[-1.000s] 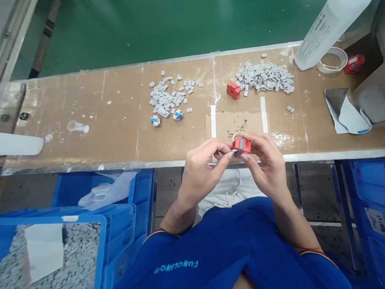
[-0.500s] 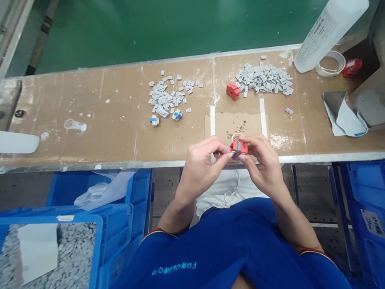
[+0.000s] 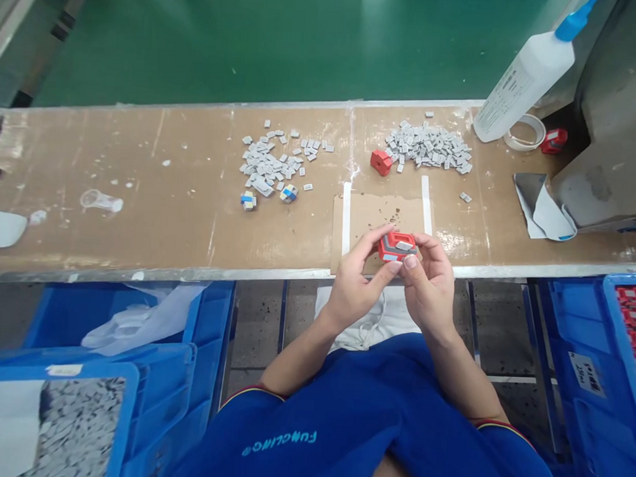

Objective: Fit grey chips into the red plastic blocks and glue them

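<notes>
Left hand: the left hand (image 3: 359, 285) holds one side of the small red block (image 3: 391, 251), with its thumb at the bottom edge.
Right hand: the right hand (image 3: 432, 288) pinches the other side, its thumb close to the left thumb.
Red block: it is up between the fingers, over the near edge of the table (image 3: 188, 220).
What just changed: the block has been turned, and a pale tile (image 3: 402, 245) now shows on it.
What that means: this side is easy to see and reach; I cannot tell if the tile is stuck down.
Cardboard: a flat cardboard patch (image 3: 384, 211) lies just past the hands.
Piles: little gray tiles sit in a left pile (image 3: 268, 160) and a right pile (image 3: 430, 146).
Other blocks: another red block (image 3: 380, 162) touches the right pile.
Far right: a white bottle (image 3: 526, 86) leans beside a tape roll (image 3: 522, 146).
</notes>
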A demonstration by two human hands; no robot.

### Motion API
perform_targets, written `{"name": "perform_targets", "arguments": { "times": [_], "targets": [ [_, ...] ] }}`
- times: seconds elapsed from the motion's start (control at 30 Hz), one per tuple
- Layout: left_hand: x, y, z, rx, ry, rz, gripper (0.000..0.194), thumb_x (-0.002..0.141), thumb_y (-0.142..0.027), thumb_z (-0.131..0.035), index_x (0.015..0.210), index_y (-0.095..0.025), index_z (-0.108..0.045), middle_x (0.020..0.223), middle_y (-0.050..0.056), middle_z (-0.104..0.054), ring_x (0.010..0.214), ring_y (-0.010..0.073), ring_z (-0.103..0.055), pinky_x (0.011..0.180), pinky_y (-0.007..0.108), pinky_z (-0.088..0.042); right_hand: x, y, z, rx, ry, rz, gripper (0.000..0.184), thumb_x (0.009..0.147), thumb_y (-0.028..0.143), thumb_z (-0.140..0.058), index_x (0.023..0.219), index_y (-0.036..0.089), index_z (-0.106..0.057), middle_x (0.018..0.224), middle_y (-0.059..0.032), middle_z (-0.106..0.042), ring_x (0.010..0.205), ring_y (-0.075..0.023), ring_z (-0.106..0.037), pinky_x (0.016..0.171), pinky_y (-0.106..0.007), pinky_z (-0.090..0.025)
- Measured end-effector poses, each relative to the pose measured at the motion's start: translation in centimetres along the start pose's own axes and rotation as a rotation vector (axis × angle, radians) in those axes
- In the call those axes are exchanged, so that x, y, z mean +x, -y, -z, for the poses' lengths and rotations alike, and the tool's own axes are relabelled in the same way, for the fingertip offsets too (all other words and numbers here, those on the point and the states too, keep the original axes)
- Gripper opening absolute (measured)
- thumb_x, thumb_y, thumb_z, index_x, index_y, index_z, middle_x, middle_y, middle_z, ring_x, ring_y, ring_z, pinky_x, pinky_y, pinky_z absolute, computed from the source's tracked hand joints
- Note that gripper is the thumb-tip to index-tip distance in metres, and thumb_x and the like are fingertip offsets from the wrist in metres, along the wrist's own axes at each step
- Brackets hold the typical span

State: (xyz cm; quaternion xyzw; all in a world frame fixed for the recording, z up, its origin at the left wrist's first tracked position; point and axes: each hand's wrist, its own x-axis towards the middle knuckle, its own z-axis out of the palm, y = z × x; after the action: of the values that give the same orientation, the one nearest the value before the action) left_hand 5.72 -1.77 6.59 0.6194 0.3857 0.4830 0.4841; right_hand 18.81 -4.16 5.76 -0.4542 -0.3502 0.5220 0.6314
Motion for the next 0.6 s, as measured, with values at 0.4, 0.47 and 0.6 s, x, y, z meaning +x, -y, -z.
{"name": "perform_targets", "arguments": {
  "times": [0.4,0.47,0.6],
  "targets": [
    [-0.3,1.0,1.5,-0.17,0.181,-0.044,0.056,0.104,-0.036,-0.064,0.157,-0.026,-0.051,0.143,0.016,-0.071,0.131,0.0283,-0.072,0.108,0.042,-0.063,-0.3,3.7,1.3,-0.625,0.058,0.425,0.004,0.1,0.025,-0.069,0.097,0.026,-0.071,0.095,-0.0055,-0.07,0.093,-0.0211,-0.069,0.076,-0.036,-0.061],
    [-0.2,0.9,1.5,-0.161,0.193,-0.06,0.057,0.104,-0.036,-0.064,0.158,-0.027,-0.05,0.145,0.016,-0.07,0.133,0.0283,-0.071,0.108,0.041,-0.063,-0.2,4.3,1.0,-0.679,0.083,0.466,0.007,0.1,0.021,-0.067,0.096,0.026,-0.07,0.092,-0.0045,-0.071,0.087,-0.0197,-0.068,0.072,-0.035,-0.059],
    [0.0,0.8,1.6,-0.186,0.183,-0.063,0.057,0.103,-0.032,-0.066,0.157,-0.031,-0.05,0.147,0.015,-0.068,0.136,0.027,-0.068,0.109,0.04,-0.062,0.1,4.7,0.9,-0.752,0.151,0.501,0.008,0.1,0.017,-0.066,0.097,0.025,-0.066,0.093,-0.003,-0.07,0.081,-0.0162,-0.064,0.069,-0.031,-0.055]
  ]
}}
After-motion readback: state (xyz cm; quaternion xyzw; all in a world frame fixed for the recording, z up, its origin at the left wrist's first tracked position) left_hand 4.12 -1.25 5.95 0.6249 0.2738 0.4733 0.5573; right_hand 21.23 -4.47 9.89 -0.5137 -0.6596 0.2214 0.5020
